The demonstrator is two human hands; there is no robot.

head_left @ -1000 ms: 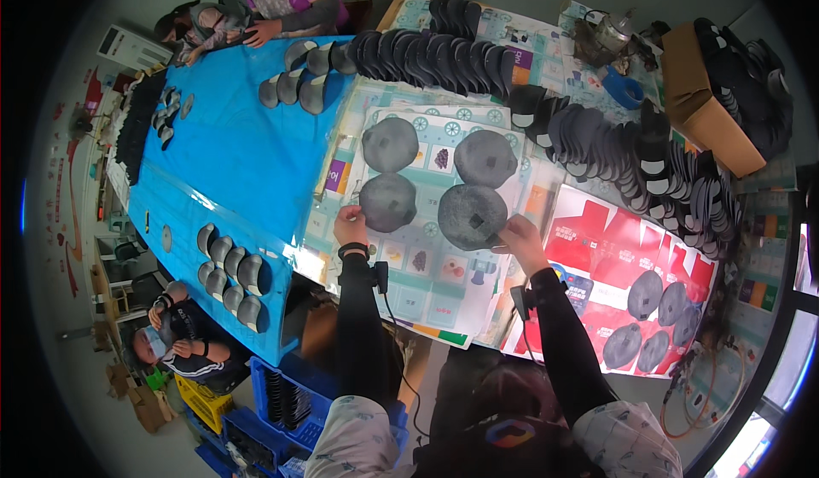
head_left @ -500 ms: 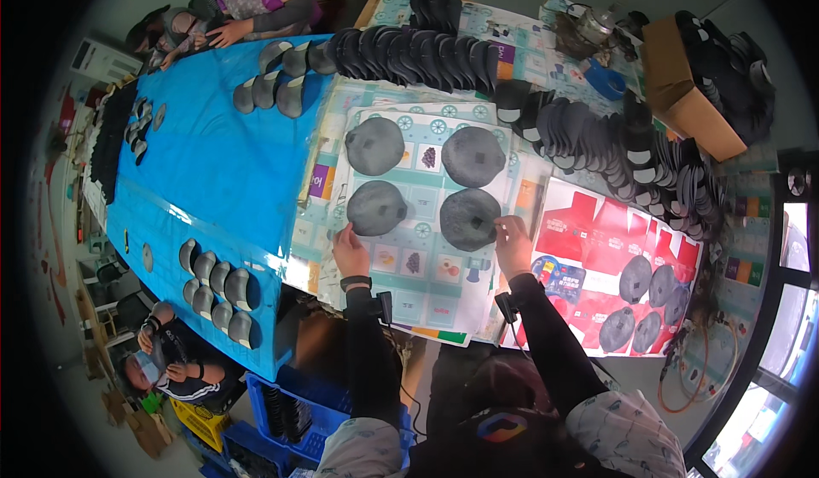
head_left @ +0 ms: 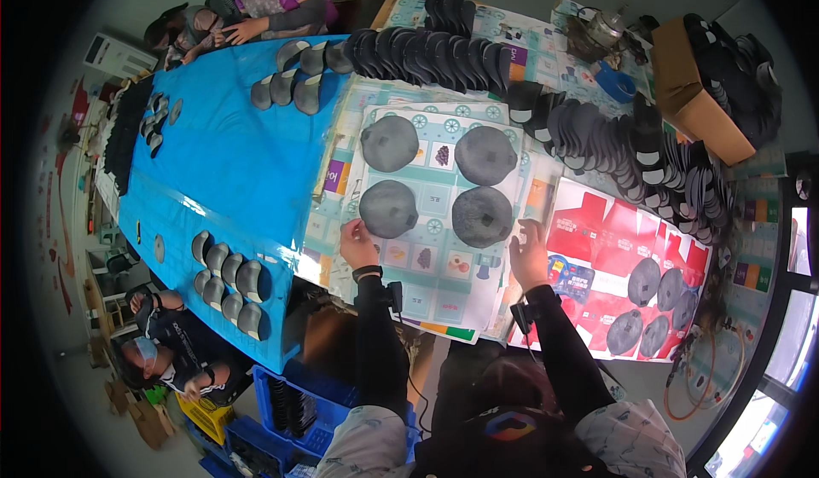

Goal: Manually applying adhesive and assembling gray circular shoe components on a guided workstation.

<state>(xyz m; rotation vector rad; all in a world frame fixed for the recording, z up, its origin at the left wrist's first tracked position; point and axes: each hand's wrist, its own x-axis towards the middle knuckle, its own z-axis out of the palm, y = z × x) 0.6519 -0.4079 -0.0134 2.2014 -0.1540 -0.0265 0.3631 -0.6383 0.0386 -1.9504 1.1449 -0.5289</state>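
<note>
1. Centre-left: the left hand (head_left: pixel 359 246), fingertips beside the lower-left disc (head_left: pixel 387 209); whether pinching, I cannot tell.
2. Centre: printed sheet (head_left: pixel 435 282); light edge nudges should keep discs aligned.
3. Centre-right: lower-right disc (head_left: pixel 481 216), then right hand (head_left: pixel 528 256), fingers apart, empty.

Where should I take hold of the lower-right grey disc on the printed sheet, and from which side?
I'd pinch the lower-right disc by its right edge, coming from the right. It looks thin and lies flat on the printed sheet, so the rim seems the natural grip. That edge faces the right hand, while the upper-right disc crowds its far side.
</note>
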